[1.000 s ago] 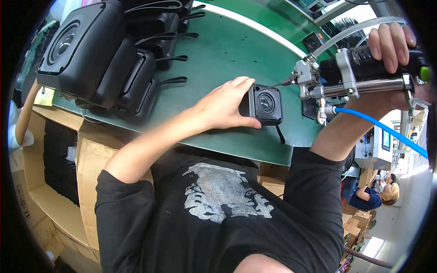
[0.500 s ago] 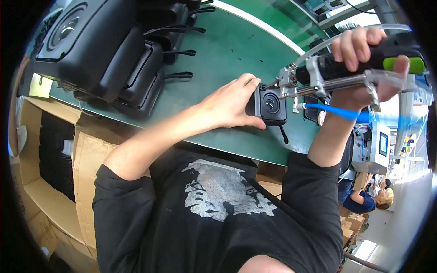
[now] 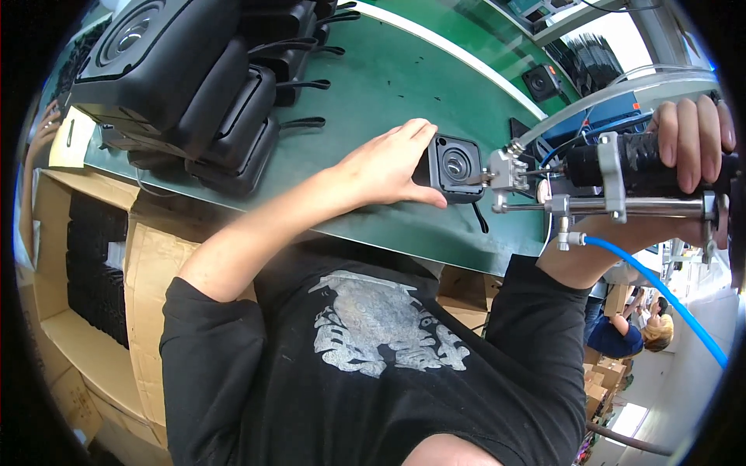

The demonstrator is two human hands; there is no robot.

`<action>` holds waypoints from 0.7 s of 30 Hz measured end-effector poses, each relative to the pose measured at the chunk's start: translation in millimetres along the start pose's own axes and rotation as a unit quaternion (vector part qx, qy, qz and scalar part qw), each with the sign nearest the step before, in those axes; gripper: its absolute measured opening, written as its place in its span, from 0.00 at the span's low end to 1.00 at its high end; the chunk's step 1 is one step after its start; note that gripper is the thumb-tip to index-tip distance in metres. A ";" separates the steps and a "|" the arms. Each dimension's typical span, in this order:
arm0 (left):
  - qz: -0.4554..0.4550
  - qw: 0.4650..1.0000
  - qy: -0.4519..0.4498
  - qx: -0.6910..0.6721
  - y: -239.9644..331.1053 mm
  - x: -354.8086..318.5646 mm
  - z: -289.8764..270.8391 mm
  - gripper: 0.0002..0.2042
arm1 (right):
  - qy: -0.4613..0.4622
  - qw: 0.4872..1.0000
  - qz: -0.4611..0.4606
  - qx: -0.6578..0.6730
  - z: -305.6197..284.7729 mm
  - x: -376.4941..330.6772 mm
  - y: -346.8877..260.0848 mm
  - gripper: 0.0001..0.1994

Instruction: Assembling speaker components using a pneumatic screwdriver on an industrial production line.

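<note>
My left hand (image 3: 395,167) grips a small black speaker (image 3: 457,165) from its left side, thumb at the near edge and fingers along the far edge. The speaker lies on the green tabletop with its round cone facing up and a short strap hanging toward me. My right hand (image 3: 691,147) is wrapped around the black handle of an automatic-feed screwdriver (image 3: 622,167). The tool lies nearly level in view, its metal head at the speaker's right edge; whether the tip touches cannot be made out. A clear hose and a blue air tube (image 3: 660,287) run from the tool.
Black speakers with straps (image 3: 233,116) are stacked at the left on the green table (image 3: 373,85). An open cardboard box (image 3: 148,311) holding dark parts stands at the lower left. Another speaker (image 3: 542,81) sits beyond the white rail. A person in dark blue (image 3: 614,339) is at the far right.
My right hand has swung the screwdriver down and to the right, bringing its head lower beside the speaker. My left hand and the speaker have shifted slightly left and away from me.
</note>
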State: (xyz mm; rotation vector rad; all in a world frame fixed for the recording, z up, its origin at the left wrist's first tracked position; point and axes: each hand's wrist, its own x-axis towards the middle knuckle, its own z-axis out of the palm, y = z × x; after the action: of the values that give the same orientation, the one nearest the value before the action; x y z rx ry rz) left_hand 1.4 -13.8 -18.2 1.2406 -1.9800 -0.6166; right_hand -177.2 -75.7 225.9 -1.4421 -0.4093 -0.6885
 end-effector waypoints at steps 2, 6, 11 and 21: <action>0.013 1.000 0.011 0.006 0.7 0.1 -0.5 0.48 | 0.008 1.000 0.012 -0.019 -0.6 -4.1 2.0 0.32; 0.005 1.000 -0.010 -0.002 1.0 1.0 -2.3 0.48 | 0.024 0.997 0.038 -0.059 -0.8 -11.0 5.9 0.29; -0.001 1.000 -0.011 0.000 0.7 0.4 -8.2 0.47 | 0.036 0.992 0.070 -0.101 -3.3 -20.3 18.1 0.26; -0.012 0.998 -0.066 0.011 6.2 5.5 -15.4 0.47 | 0.149 0.986 -0.014 -0.077 -3.2 -28.3 35.4 0.28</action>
State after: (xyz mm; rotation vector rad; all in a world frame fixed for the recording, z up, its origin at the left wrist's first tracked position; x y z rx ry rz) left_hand 8.1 -16.5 -2.3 1.2668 -2.0876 -0.7065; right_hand -175.8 -74.2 180.6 -1.4511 -0.1466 -0.9601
